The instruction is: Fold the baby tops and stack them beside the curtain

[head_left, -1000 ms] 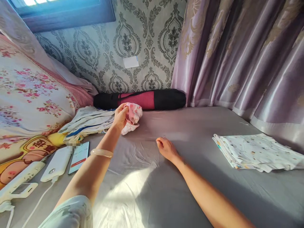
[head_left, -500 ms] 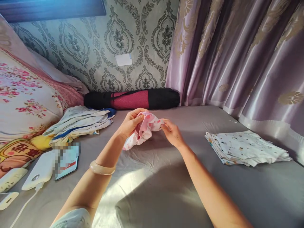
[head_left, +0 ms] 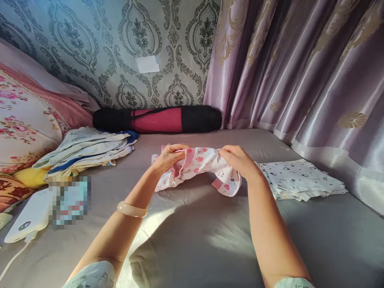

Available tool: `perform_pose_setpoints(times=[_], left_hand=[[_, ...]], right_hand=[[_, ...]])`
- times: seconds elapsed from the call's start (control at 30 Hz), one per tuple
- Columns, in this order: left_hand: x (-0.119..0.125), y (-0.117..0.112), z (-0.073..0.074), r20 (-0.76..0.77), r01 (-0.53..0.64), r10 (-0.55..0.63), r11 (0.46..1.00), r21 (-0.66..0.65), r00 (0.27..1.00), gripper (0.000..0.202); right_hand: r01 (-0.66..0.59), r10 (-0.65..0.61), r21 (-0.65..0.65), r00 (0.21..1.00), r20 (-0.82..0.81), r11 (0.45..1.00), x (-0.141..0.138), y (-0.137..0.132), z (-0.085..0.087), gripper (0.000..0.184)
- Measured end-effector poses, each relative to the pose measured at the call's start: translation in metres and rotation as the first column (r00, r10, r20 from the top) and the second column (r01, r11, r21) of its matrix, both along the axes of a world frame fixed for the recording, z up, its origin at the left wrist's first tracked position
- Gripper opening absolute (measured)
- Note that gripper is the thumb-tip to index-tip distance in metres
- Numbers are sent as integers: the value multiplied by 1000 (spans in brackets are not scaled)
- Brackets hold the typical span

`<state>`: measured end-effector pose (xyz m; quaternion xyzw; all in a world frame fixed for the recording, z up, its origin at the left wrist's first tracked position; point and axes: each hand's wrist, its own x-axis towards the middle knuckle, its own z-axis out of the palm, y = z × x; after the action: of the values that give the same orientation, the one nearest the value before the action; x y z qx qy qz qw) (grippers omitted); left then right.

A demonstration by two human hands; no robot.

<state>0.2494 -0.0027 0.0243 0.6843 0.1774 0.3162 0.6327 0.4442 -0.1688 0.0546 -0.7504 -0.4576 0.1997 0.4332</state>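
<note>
A little pink cloth (head_left: 200,165) is held stretched sideways above the bed (head_left: 192,240), pinched by the left hand (head_left: 168,157) and right hand (head_left: 237,160).

Warm sunlight patch on sheet (head_left: 168,224); arm shadows; edges stretched; sharp focus.

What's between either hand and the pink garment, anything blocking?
Nothing visible. The left hand and the right hand both pinch the pink garment directly, one at each end, with it stretched between them just above the grey sheet.
</note>
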Motion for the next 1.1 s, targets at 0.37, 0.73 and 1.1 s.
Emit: perform_pose_setpoints(times=[0.37,0.73,1.1], left_hand=[[21,-21,-15,-329,97,-88,995,11,940,40],[-9,-41,-14,-160,-394,461,859,326,873,28],[-18,-59,-56,-481,-174,557,756,631,677,36]], right_hand=[[-386,381,101,922,69,917,-4,21,-23,32],[28,-31,26,989,146,999,2,36,-42,26],[174,-161,-37,957,240,984,8,32,-42,47]])
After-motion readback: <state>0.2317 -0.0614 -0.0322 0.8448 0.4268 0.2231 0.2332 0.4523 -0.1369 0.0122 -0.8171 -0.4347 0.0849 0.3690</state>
